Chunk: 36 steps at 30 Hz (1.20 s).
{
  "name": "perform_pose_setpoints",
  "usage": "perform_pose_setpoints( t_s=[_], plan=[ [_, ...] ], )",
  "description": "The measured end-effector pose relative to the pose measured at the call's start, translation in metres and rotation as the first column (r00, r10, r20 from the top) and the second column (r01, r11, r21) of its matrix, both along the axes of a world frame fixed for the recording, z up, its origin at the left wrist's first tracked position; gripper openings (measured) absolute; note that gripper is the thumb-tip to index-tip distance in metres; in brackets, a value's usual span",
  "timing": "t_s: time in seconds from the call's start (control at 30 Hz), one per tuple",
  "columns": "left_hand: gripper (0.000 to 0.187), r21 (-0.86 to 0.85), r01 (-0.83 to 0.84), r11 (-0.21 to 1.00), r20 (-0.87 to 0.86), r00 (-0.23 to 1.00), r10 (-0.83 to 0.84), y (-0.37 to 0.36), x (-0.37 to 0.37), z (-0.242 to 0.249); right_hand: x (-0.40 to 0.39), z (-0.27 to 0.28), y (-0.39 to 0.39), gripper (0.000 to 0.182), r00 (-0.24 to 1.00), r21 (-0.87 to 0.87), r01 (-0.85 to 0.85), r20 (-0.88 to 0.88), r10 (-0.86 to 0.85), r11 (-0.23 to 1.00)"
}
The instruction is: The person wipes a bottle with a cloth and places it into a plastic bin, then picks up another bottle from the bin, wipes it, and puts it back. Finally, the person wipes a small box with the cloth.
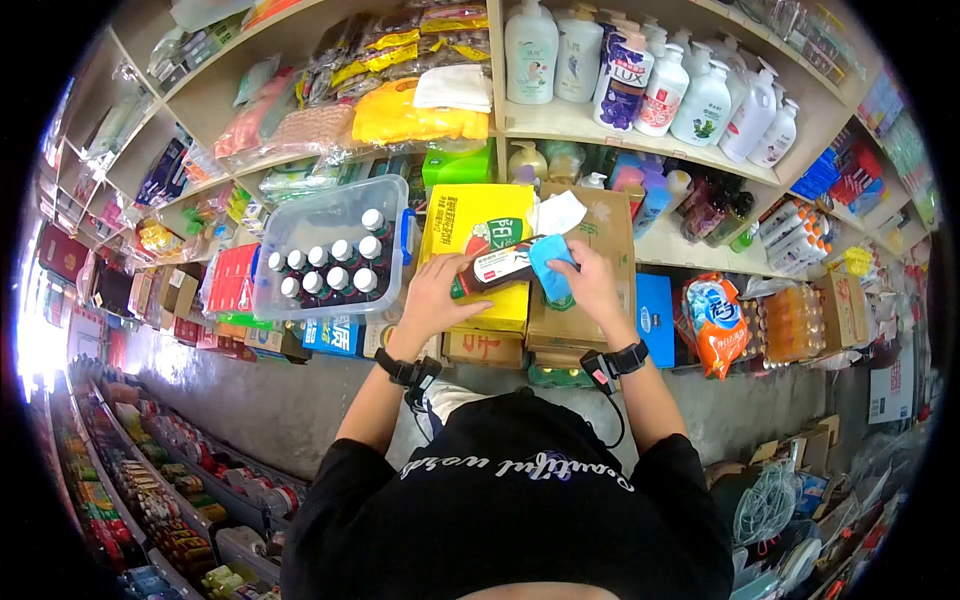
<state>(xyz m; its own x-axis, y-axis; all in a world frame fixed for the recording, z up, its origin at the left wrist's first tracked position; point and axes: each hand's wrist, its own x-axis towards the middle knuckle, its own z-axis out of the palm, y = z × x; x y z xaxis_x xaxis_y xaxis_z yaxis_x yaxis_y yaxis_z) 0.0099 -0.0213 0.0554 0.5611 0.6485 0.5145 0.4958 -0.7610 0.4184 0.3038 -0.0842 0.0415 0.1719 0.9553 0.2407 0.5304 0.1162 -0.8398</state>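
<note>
A dark bottle with a white label (503, 264) lies sideways over the yellow box (455, 225). Its lower end is in my left hand (438, 291), the fingers wrapped round it. In my right hand (592, 287) is a blue cloth (551, 266), pressed against the bottle's other end, which it partly hides. Behind the cloth, a white piece of paper or tissue (560, 213) rests on the brown carton (604, 225). To the left, a clear plastic bin (328, 208) with blue handles holds several upright dark bottles with white caps (340, 278).
Pump bottles (620, 80) line the shelf ahead, beside a folded yellow cloth item (415, 113). Right of the carton are a blue box (655, 318) and an orange bag (714, 325). Grey floor (240, 400) shows below, with racks of goods (150, 480) at lower left.
</note>
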Motion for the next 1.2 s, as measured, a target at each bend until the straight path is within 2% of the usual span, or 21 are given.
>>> perform_pose_setpoints(
  t_s=[0.1, 0.13, 0.23, 0.27, 0.4, 0.6, 0.7, 0.8, 1.0, 1.13, 1.2],
  plan=[
    [0.064, -0.150, -0.060, 0.987, 0.118, 0.990, 0.078, -0.006, -0.008, -0.028, -0.011, 0.012, -0.004, 0.036, 0.998, 0.047, 0.015, 0.068, -0.019, 0.999],
    [0.054, -0.177, -0.040, 0.983, 0.207, 0.975, 0.077, -0.005, -0.009, -0.034, -0.013, 0.014, -0.003, 0.039, 0.991, 0.054, 0.002, 0.131, -0.009, 0.999],
    [0.047, -0.248, -0.003, 0.969, 0.292, 0.953, 0.077, 0.000, -0.012, -0.040, -0.016, 0.016, 0.007, 0.046, 0.945, 0.124, -0.041, 0.326, -0.002, 0.991],
    [0.044, -0.263, -0.038, 0.964, 0.284, 0.952, 0.115, 0.000, -0.012, -0.042, -0.018, 0.014, 0.010, 0.047, 0.920, 0.180, -0.054, 0.391, -0.021, 0.982],
    [0.047, -0.314, -0.010, 0.949, 0.316, 0.942, 0.115, 0.001, -0.014, -0.040, -0.024, 0.009, 0.023, 0.052, 0.786, 0.341, -0.159, 0.612, -0.090, 0.927],
    [0.044, -0.345, -0.045, 0.937, 0.296, 0.943, 0.154, -0.004, -0.016, -0.035, -0.023, 0.019, 0.032, 0.054, 0.591, 0.335, -0.326, 0.802, -0.085, 0.884],
    [0.044, -0.337, -0.053, 0.940, 0.307, 0.937, 0.163, -0.002, -0.014, -0.038, -0.022, 0.020, 0.033, 0.054, 0.534, 0.285, -0.361, 0.844, -0.053, 0.888],
    [0.044, -0.301, -0.066, 0.951, 0.307, 0.938, 0.162, -0.002, -0.012, -0.037, -0.030, 0.018, 0.037, 0.050, 0.536, 0.261, -0.528, 0.841, 0.078, 0.808],
    [0.040, -0.260, -0.087, 0.962, 0.303, 0.938, 0.167, 0.003, -0.019, -0.053, -0.093, 0.005, 0.036, 0.046, 0.517, 0.239, -0.639, 0.837, 0.178, 0.731],
    [0.040, -0.263, -0.092, 0.960, 0.312, 0.934, 0.174, 0.001, -0.022, -0.054, -0.105, 0.008, 0.032, 0.045, 0.407, 0.205, -0.665, 0.906, 0.119, 0.719],
    [0.043, -0.241, -0.114, 0.964, 0.303, 0.935, 0.186, 0.002, -0.025, -0.063, -0.090, 0.008, 0.035, 0.046, 0.502, 0.244, -0.651, 0.849, 0.166, 0.719]
  ],
)
